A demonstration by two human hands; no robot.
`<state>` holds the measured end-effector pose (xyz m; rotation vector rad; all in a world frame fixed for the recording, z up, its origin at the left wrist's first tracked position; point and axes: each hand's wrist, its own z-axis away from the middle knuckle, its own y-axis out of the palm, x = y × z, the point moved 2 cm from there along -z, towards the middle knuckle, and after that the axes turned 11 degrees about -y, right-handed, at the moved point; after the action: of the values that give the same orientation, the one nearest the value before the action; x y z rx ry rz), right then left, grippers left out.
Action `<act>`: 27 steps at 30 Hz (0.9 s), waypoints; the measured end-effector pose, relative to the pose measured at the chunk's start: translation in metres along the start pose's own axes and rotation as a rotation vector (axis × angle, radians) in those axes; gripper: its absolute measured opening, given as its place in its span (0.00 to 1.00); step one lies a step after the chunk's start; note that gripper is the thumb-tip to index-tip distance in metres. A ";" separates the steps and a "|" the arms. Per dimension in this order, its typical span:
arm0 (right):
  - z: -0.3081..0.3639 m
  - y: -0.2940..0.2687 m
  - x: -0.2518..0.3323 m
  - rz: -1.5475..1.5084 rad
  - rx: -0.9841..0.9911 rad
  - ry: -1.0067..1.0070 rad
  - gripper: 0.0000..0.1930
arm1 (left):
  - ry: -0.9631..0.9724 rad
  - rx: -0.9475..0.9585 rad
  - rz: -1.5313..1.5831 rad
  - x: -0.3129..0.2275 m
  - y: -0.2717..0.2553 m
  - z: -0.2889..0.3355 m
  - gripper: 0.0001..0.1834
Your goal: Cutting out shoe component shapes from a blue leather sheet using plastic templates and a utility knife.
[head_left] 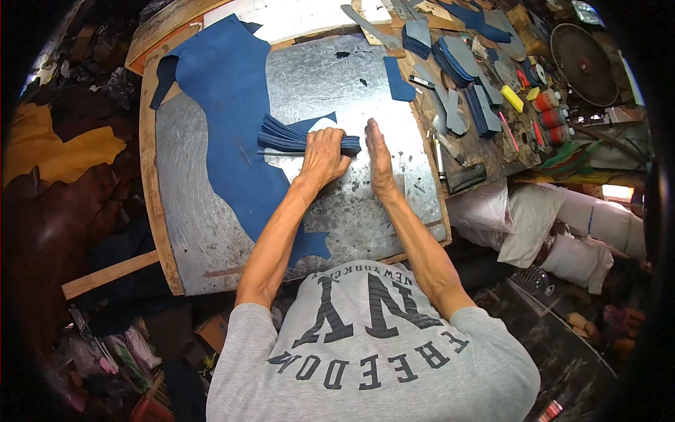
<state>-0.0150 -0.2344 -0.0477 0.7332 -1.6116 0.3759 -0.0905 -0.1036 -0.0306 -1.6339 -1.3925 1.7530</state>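
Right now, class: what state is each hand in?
Left hand: closed around a stack of thin blue leather-like pieces.
Right hand: open, beside the stack's end, holding nothing visible.

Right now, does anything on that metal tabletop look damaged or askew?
The metal tabletop has dark, ragged blotches near its far edge, marring the pale surface; stains or holes, I can't tell. The stack of blue pieces in the left hand fans apart at its left end, looking uneven.

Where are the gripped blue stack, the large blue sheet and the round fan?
Blue stack [283,140], head view: its fanned left end.
Blue sheet [235,126], head view: its broad middle.
Round fan [584,67], head view: its centre.
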 end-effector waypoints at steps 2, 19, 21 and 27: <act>-0.002 0.017 -0.005 0.033 -0.014 -0.036 0.38 | -0.014 -0.023 0.014 -0.001 0.003 -0.001 0.29; -0.030 -0.019 0.030 0.642 0.547 -0.212 0.23 | 0.200 0.133 -0.381 0.073 -0.081 0.024 0.25; -0.028 -0.034 0.024 0.653 0.531 -0.350 0.24 | 0.216 0.143 -0.355 0.062 -0.085 0.019 0.26; -0.017 -0.052 0.029 0.796 0.599 -0.483 0.36 | 0.165 0.165 -0.448 0.077 -0.077 0.053 0.26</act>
<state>0.0312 -0.2695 -0.0252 0.6101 -2.2529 1.3840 -0.1849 -0.0290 -0.0166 -1.2303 -1.3664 1.3999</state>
